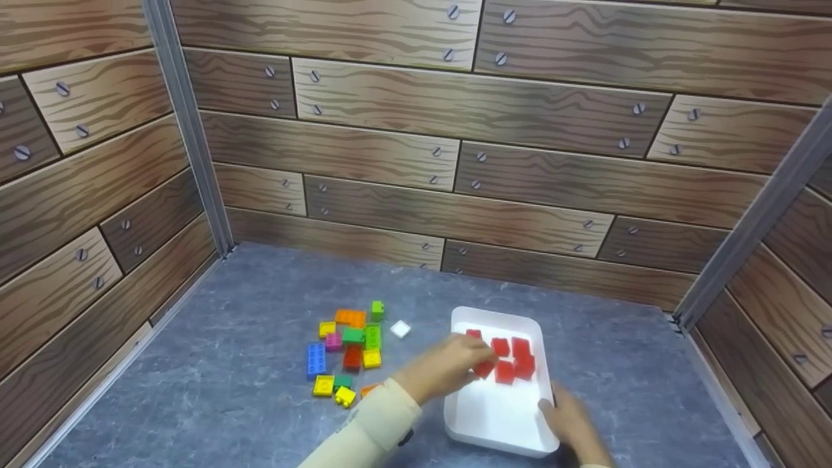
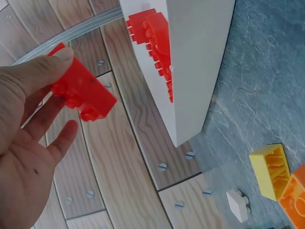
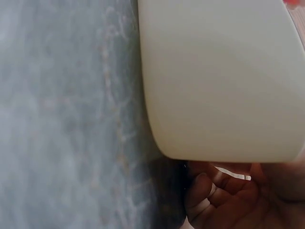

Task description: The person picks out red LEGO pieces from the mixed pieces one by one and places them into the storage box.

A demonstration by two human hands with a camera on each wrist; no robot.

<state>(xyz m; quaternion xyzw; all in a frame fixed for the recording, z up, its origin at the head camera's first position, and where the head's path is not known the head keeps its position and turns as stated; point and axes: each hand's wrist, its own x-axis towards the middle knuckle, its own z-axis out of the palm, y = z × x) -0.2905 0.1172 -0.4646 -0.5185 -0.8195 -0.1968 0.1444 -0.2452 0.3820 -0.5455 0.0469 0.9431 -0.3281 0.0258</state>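
Observation:
My left hand [image 1: 448,365] pinches a red toy brick [image 2: 86,90] between thumb and fingers, studs showing along one side. It holds the brick over the white tray [image 1: 497,419], at the tray's left side. Inside the tray's far half lie several red bricks [image 1: 504,372]. My right hand [image 1: 569,419] grips the tray's right edge, thumb over the rim. In the right wrist view its curled fingers [image 3: 233,195] show beside the tray's outer wall, partly hidden by it.
Left of the tray lies a loose group of bricks, among them a blue brick [image 1: 316,360], a lime green brick [image 1: 372,337], an orange brick [image 1: 351,318] and a dark red brick [image 1: 351,358]. A white brick [image 1: 400,329] sits apart from them. Wood-patterned walls [image 1: 390,143] enclose the grey tabletop [image 1: 214,390].

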